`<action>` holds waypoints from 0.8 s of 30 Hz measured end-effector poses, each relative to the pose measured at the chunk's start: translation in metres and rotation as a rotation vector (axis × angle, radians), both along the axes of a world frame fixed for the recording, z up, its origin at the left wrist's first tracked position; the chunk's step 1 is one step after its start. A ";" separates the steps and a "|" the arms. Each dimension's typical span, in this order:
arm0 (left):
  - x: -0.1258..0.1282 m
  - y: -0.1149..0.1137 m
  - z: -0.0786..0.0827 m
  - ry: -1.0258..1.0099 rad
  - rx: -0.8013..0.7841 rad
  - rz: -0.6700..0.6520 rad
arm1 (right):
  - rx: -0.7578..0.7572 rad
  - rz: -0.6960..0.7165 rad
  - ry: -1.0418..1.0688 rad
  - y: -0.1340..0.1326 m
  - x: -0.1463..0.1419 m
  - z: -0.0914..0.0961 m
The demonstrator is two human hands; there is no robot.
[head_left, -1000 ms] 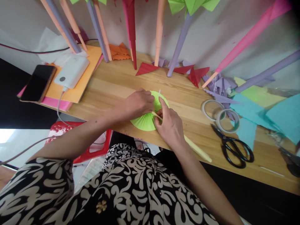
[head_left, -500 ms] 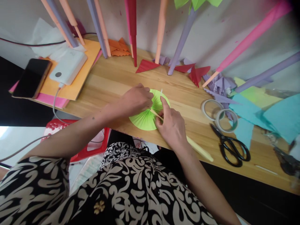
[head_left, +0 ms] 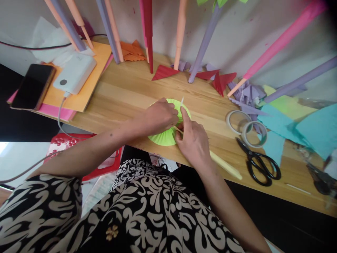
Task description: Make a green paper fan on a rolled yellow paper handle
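A bright green pleated paper fan, opened into a disc, lies on the table under both my hands. My left hand is closed over the fan's middle, its fingertips bent down and hidden, so what they pinch cannot be made out. From the right, my right hand grips a pale yellow rolled-paper stick whose thin end reaches the fan's centre. The hand's index finger points up along the fan's edge, with a small whitish strip at its tip.
Two tape rolls and black scissors lie to the right, near turquoise paper. Colored paper sticks lean against the wall above red folded paper. A phone and white power bank rest at left.
My left hand has moved right across the fan, toward the stick's thin end, and now covers the fan's centre. The right hand has stayed nearly still, gripping the stick.
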State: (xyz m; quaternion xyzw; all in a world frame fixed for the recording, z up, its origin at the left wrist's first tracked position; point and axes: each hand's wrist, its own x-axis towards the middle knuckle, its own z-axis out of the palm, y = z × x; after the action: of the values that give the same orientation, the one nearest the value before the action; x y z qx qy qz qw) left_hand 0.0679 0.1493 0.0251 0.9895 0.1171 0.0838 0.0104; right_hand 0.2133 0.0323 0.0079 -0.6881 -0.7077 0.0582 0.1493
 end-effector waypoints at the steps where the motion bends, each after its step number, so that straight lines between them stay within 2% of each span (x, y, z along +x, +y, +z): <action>1: 0.000 0.000 0.001 0.005 -0.008 -0.002 | -0.010 0.003 -0.002 0.000 0.001 0.001; 5: 0.002 0.001 0.003 0.003 -0.035 0.017 | -0.027 -0.004 0.001 -0.003 0.004 0.003; 12: 0.001 0.004 -0.003 0.037 0.014 0.013 | -0.045 -0.022 -0.001 -0.010 0.009 0.007; 19: 0.005 -0.009 0.002 -0.032 0.000 -0.044 | -0.028 -0.035 0.008 -0.010 0.010 0.004; 24: 0.011 -0.012 -0.002 -0.017 0.031 -0.049 | -0.038 -0.024 0.057 -0.011 0.013 0.004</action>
State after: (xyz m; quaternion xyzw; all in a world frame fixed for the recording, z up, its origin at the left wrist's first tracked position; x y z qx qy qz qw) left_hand 0.0785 0.1377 0.0234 0.9914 0.0915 0.0936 -0.0020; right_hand 0.2261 0.0209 0.0119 -0.6973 -0.6936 0.0895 0.1569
